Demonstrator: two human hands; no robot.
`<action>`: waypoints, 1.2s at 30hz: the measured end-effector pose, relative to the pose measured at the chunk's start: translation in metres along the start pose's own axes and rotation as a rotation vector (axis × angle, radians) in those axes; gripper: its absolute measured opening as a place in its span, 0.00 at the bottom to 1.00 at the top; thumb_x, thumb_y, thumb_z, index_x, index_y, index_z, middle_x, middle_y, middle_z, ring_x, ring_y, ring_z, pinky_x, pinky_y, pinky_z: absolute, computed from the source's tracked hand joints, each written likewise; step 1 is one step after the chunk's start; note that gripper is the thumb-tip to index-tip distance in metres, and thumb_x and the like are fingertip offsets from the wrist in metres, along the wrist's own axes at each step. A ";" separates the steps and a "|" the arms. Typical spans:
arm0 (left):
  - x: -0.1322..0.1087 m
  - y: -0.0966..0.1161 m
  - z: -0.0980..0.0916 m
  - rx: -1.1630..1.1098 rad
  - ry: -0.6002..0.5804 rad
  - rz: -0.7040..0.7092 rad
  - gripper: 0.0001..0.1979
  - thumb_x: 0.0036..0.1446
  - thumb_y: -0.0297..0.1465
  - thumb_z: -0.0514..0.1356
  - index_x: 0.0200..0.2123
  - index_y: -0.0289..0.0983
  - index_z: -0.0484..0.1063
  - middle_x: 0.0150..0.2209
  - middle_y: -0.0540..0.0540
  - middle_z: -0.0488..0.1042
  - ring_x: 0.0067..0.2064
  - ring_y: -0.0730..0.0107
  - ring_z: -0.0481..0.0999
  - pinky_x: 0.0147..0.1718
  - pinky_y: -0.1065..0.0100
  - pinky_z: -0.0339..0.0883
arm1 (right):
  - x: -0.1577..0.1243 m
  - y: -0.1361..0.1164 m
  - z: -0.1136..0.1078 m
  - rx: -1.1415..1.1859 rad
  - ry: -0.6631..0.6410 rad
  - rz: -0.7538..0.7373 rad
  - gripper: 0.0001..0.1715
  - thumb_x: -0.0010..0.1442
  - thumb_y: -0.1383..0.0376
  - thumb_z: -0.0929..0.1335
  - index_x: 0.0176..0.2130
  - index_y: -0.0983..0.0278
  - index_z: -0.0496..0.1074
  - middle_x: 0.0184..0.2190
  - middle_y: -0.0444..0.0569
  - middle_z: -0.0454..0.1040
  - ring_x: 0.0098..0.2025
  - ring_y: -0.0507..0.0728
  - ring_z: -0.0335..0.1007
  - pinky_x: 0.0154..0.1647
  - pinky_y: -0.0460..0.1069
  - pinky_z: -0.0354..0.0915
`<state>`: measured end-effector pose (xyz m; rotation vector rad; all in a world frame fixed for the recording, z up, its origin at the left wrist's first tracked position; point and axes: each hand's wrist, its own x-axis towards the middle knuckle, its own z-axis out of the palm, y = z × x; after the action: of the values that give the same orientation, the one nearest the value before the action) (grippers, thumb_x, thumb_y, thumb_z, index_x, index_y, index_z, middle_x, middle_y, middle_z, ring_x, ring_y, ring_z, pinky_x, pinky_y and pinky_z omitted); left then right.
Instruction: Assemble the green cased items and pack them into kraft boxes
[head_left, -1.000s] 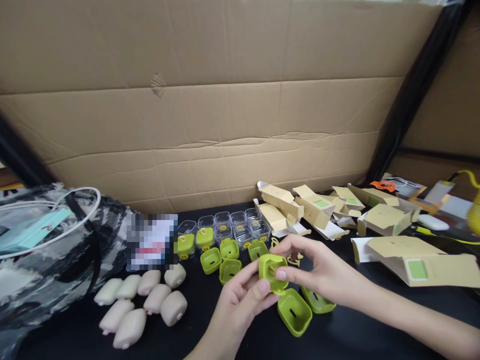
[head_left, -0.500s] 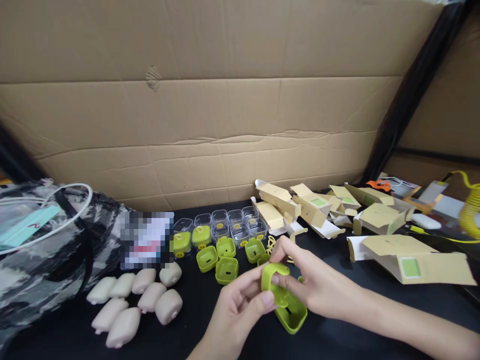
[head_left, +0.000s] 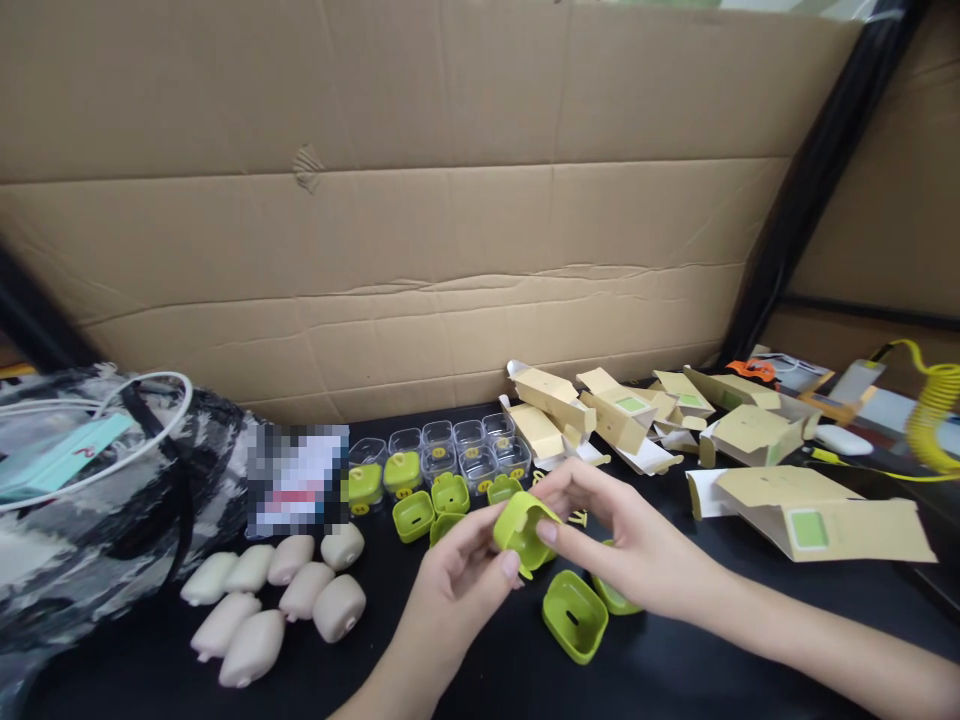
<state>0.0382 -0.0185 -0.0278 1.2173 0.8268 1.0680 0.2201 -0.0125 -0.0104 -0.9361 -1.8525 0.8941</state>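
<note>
Head view: pinches a green case point(head_left: 511, 528) between left hand point(head_left: 459, 590) and right hand point(head_left: 626, 535), apparently to steady its wall with a thumb at the opening; holds it above the table point(head_left: 675, 685), nearer than clear boxes point(head_left: 439, 462).

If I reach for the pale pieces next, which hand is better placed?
Probably your left hand: it's nearer the pale pieces; your right hand is farther across. Both hold a green case, so the left would need freeing first.
</note>
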 end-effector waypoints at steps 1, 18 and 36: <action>0.000 0.001 0.000 0.004 0.007 0.009 0.16 0.49 0.35 0.64 0.43 0.39 0.75 0.38 0.47 0.78 0.35 0.68 0.72 0.34 0.70 0.67 | 0.000 -0.001 0.001 0.014 -0.010 -0.002 0.07 0.60 0.65 0.65 0.41 0.62 0.65 0.34 0.44 0.70 0.37 0.52 0.66 0.41 0.48 0.64; -0.002 0.001 0.000 0.205 0.006 0.119 0.08 0.54 0.33 0.59 0.36 0.37 0.74 0.30 0.50 0.74 0.28 0.73 0.70 0.25 0.74 0.66 | -0.013 -0.006 0.012 -0.033 -0.091 -0.055 0.18 0.56 0.73 0.66 0.45 0.59 0.63 0.33 0.42 0.69 0.38 0.51 0.66 0.41 0.46 0.65; -0.004 0.009 0.002 0.107 0.031 0.076 0.06 0.51 0.32 0.62 0.29 0.35 0.73 0.24 0.52 0.69 0.24 0.73 0.70 0.23 0.73 0.70 | -0.010 0.004 0.007 0.029 -0.121 -0.073 0.14 0.63 0.63 0.63 0.49 0.61 0.62 0.35 0.46 0.70 0.40 0.54 0.68 0.42 0.50 0.66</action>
<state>0.0372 -0.0224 -0.0192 1.3342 0.8768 1.1182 0.2181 -0.0207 -0.0200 -0.8073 -1.9577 0.9478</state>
